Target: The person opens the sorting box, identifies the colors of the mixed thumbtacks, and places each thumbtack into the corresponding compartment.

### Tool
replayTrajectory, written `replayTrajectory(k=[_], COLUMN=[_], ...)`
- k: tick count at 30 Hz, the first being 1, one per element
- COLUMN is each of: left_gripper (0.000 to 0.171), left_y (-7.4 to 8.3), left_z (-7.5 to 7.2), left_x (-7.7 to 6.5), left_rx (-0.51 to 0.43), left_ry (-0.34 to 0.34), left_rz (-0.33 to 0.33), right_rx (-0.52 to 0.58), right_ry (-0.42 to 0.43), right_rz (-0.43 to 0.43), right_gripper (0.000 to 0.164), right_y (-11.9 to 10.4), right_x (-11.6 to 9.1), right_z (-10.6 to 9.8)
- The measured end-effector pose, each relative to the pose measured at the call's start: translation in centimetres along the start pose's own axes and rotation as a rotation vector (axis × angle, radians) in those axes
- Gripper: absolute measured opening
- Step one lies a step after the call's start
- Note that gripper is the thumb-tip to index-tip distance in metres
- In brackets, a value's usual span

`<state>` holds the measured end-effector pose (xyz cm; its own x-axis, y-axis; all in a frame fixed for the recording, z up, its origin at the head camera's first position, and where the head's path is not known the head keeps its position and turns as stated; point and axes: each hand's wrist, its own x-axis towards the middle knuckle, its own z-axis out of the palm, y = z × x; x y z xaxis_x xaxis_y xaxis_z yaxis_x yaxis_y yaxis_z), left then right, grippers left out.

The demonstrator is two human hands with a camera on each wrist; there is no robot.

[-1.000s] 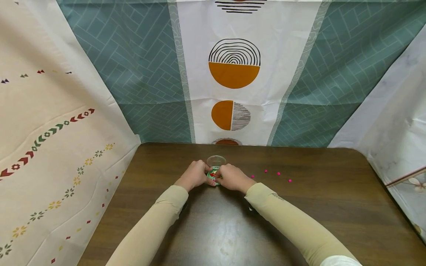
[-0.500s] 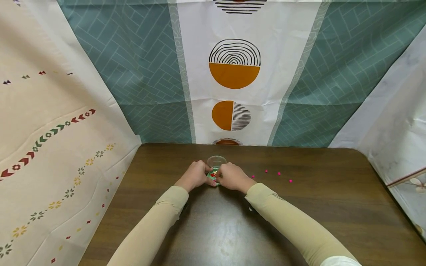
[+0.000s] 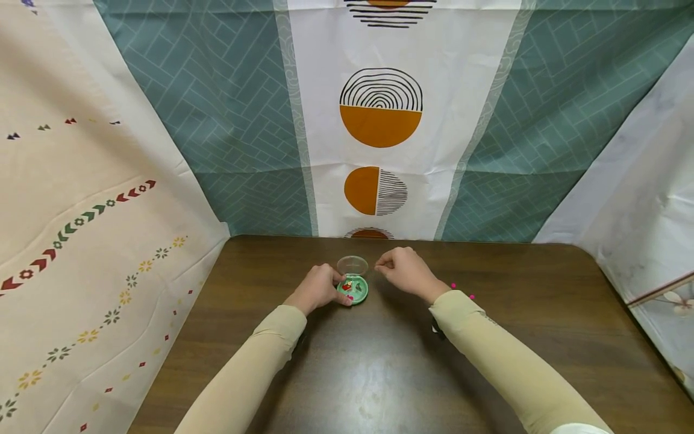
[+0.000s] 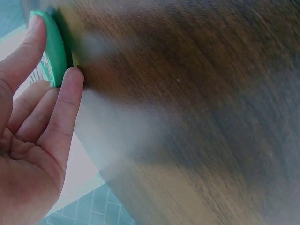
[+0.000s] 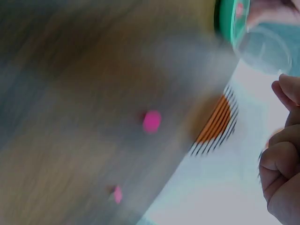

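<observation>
A round green case [image 3: 359, 296] lies on the table, its clear lid [image 3: 352, 265] flipped up at the far side. Inside are small red pieces [image 3: 347, 287] and other bits too small to name. My left hand [image 3: 318, 286] grips the case's left side, thumb at the near rim and fingers at the far side; the left wrist view shows the thumb on the green edge [image 4: 57, 47]. To the right of the case my right hand [image 3: 406, 272] is raised, thumb and forefinger tips together, other fingers curled. No thing shows between those fingertips.
Small pink pieces [image 3: 453, 285] lie on the brown wooden table [image 3: 542, 337] to the right, partly hidden by the right arm. The right wrist view shows a blurred round pink piece [image 5: 151, 122]. A patterned cloth [image 3: 255, 120] hangs behind the table.
My right hand has left the case and moved right and farther back, uncovering the case's contents. It now hides some pink pieces. The left hand stays at the case.
</observation>
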<state>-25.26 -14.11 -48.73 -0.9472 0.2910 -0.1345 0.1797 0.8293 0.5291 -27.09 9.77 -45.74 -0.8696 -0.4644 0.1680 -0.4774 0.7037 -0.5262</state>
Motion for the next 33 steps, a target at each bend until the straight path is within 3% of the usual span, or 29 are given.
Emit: replayTrajectory(k=[7, 15, 23, 33], left_gripper=[0.065, 0.064, 0.066, 0.065], left_y=[0.0, 0.0, 0.0, -0.1], left_z=[-0.3, -0.5, -0.4, -0.1], left_x=[-0.3, -0.2, 0.0, 0.0], left_rx=[-0.004, 0.01, 0.008, -0.005], left_ry=[-0.001, -0.001, -0.002, -0.01], left_rz=[0.004, 0.021, 0.011, 0.002], right_rx=[0.005, 0.015, 0.019, 0.007], right_ry=[0.029, -0.042, -0.172, -0.198], right_rz=[0.089, 0.147, 0.169, 0.158], right_gripper=[0.01, 0.009, 0.005, 0.004], right_y=[3.0, 5.2, 6.4, 6.4], right_x=[-1.7, -3.5, -4.4, -5.1], right_z=[-2.0, -2.0, -2.0, -1.7])
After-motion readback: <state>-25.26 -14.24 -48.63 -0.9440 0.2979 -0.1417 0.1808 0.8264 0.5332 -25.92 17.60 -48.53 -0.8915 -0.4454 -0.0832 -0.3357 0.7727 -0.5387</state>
